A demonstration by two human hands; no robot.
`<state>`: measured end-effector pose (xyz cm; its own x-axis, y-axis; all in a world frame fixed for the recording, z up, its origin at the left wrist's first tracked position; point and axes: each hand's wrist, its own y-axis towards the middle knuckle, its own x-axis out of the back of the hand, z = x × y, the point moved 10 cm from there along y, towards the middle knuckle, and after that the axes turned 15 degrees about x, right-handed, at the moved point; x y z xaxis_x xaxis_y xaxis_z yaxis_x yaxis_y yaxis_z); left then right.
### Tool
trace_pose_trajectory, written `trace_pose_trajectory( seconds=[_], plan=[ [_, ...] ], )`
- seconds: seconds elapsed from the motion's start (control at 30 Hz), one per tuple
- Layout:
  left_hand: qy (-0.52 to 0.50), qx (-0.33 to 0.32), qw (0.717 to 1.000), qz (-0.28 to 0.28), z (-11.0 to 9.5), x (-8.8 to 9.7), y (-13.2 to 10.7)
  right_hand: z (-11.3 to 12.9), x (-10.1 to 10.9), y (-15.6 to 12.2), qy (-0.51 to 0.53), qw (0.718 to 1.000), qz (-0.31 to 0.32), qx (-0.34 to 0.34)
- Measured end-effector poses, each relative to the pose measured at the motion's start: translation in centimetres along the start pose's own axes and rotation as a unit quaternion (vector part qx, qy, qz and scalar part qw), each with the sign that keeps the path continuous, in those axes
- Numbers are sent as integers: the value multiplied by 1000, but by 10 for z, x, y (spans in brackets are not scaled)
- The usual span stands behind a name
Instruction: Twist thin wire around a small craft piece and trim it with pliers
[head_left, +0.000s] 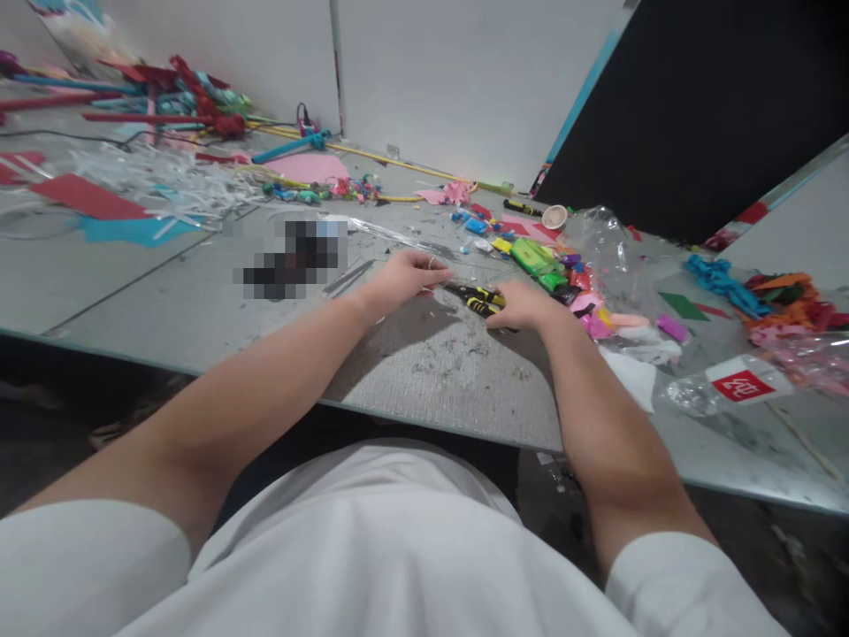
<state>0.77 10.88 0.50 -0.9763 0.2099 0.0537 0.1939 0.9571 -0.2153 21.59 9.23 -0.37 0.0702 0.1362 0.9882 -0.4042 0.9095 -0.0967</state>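
Over the table (165, 320), starting at left: pinching a thin bit (432, 264), too small to name, in the left hand (408, 274), maybe to keep it still. Next, between both hands, pointing the pliers (478, 293) left and a little away, long side lying crosswise. At right, clamping the right hand (527, 305) around their back end, likely for a strong squeeze.

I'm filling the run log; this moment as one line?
right hand: holding yellow-black pliers; left hand: at pliers' tip, grip unclear; bottle: lying at right
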Motion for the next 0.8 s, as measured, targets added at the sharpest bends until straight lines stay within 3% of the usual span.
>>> trace_pose_trajectory(
  seconds=[0.1,0.3,0.5,0.67,0.8],
  plan=[
    [-47,-2,998,-49,-3,16,3,0,-2,4,-3,999,-39,-26],
    [-113,-26,988,-102,-12,33,5,-2,11,7,42,982,-181,-29],
    [-134,-53,986,-82,-17,28,2,-9,1,16,103,960,-260,-18],
    [-140,-65,986,-55,-20,23,1,-18,9,14,149,937,-315,-19],
    [-149,-76,984,-53,-23,23,1,-9,15,9,178,928,-326,-8]
  ],
)
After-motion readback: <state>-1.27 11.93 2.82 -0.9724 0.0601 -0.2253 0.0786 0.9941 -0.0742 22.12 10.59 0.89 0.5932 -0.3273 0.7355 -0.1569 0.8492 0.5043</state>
